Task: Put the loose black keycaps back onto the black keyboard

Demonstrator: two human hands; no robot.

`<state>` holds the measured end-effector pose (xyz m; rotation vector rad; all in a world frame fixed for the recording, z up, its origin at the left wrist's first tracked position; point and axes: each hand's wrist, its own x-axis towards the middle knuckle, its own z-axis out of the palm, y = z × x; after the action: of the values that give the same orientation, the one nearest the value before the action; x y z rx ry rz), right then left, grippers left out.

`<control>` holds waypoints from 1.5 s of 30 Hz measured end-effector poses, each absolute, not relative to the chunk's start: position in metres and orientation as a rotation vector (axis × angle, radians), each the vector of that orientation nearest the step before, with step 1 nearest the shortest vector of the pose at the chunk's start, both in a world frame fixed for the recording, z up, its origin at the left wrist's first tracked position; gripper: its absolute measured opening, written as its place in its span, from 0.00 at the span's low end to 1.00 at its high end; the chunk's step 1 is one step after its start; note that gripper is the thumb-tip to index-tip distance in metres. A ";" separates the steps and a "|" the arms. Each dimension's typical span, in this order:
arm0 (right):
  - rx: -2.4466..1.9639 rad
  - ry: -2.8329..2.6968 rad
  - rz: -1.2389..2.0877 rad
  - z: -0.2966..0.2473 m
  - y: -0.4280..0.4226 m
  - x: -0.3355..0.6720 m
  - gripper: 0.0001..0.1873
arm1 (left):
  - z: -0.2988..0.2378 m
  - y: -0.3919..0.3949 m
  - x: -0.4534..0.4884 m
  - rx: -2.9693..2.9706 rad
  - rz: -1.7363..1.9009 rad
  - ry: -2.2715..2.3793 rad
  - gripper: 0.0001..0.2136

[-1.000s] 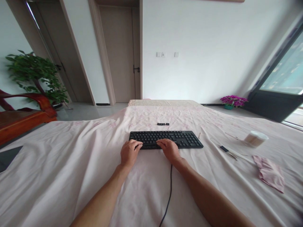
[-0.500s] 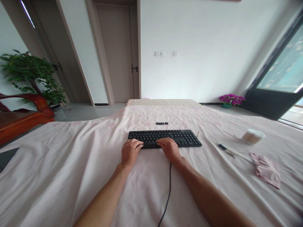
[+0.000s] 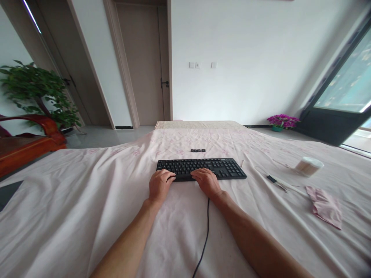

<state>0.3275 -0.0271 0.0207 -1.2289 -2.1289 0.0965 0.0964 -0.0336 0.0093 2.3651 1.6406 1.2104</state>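
A black computer keyboard (image 3: 228,170) lies flat on the pale pink cloth, its cable (image 3: 206,239) running back toward me between my forearms. My left hand (image 3: 160,184) grips the front edge near the left end, fingers curled together and thumb along the edge. Right of centre, my right hand (image 3: 207,181) is closed over the same edge, its fingers resting on the lower keys. Both palms hide part of the keyboard's front. Just behind the keyboard, several small black keycaps (image 3: 198,150) sit in a short row.
To the right are a clear tub of cotton swabs (image 3: 309,166), tweezers (image 3: 281,186), a small dark-headed brush (image 3: 271,178) and a crumpled pink cloth (image 3: 326,206). A dark flat object (image 3: 10,195) lies at the left edge. A red wooden chair (image 3: 43,135) stands beyond.
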 end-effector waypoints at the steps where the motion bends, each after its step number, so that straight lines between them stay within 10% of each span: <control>1: -1.218 -2.119 0.115 0.020 -0.027 0.327 0.12 | 0.009 -0.034 0.097 2.365 1.210 1.641 0.05; 45: -1.147 -2.087 0.132 0.008 -0.018 0.332 0.11 | 0.010 -0.031 0.097 2.493 1.136 1.592 0.06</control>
<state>0.3324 -0.0181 0.0084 -1.1468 -2.0868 0.1322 0.0965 -0.0311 0.0104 2.4933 1.5920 1.1357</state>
